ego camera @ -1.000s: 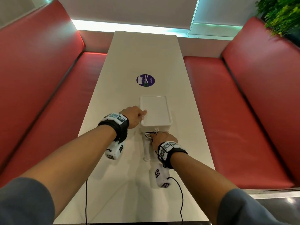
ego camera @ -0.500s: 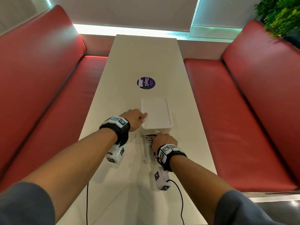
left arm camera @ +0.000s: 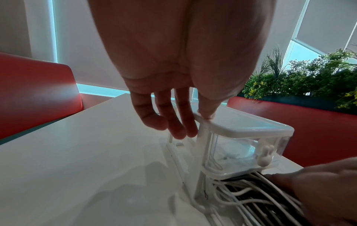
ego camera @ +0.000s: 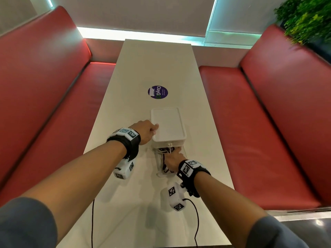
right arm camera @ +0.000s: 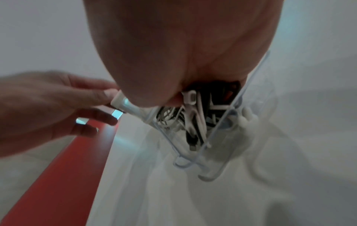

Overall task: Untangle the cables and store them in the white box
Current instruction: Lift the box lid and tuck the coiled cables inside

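White box (ego camera: 167, 125) on worktop (ego camera: 154, 65), lower drawer pulled out w/ cables (left arm camera: 249, 194) inside. Box lid edge pinched by left hand (ego camera: 144, 131); cables pressed down by right hand (ego camera: 172, 158), grip not visible. Loops to be tucked before drawer is shut.

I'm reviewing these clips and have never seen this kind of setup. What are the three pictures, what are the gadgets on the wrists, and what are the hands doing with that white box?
No robot here: a person wears three cameras. The head view looks down at a white table between red benches. The strapped-on white blocks are the wrist cameras; each gives one close view along its hand.

On the table stands the white box, a small case with clear drawers. Its lower drawer is pulled out and full of white and black cables.

The left hand holds the box's top edge, thumb on the lid, fingers down the side. The right hand reaches into the open drawer onto the cables; its fingers are hidden, so whether it grips them is unclear.
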Tool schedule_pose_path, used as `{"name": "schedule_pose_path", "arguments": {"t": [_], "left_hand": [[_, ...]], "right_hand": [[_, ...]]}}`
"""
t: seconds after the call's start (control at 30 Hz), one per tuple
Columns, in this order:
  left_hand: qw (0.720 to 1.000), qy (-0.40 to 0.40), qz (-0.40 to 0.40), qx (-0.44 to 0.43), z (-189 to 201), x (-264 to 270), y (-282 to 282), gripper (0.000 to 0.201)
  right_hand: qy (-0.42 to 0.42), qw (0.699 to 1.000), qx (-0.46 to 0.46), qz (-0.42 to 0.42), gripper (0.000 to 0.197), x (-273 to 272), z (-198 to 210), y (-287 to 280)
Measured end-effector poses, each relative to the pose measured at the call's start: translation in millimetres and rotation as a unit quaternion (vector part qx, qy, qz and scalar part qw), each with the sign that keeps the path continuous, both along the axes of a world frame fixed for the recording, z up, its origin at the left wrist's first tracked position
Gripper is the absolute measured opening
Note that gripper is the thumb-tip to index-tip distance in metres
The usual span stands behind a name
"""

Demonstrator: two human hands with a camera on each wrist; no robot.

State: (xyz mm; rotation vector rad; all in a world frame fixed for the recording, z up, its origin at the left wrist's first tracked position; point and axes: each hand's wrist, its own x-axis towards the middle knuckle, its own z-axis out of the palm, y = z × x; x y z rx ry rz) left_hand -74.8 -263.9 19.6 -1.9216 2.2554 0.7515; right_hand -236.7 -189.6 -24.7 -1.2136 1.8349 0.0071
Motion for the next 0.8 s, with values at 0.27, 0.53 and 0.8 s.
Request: {"name": "schedule_pose_path", "arguments": {"t": [0.27, 0.53, 0.8], "left_hand": [[1.000, 0.006, 0.008, 0.002, 2.1, -1.0, 0.7, 0.045], [1.000, 0.006, 0.007, -0.002, 1.2, -1.5, 1.1, 0.044], [1.000, 0.014, 0.007, -0.001, -0.8, 0.3, 0.8, 0.043]], "right_hand": [[0.128, 0.962, -0.040, 0.239, 0.037, -24.3, 26.7, -9.8], [0.182, 0.941, -0.112, 0.261, 0.039, -27.5, 12.0, -8.6], [0.102, 0.976, -0.160, 0.103, 0.055, -33.0, -1.3, 3.2]]}}
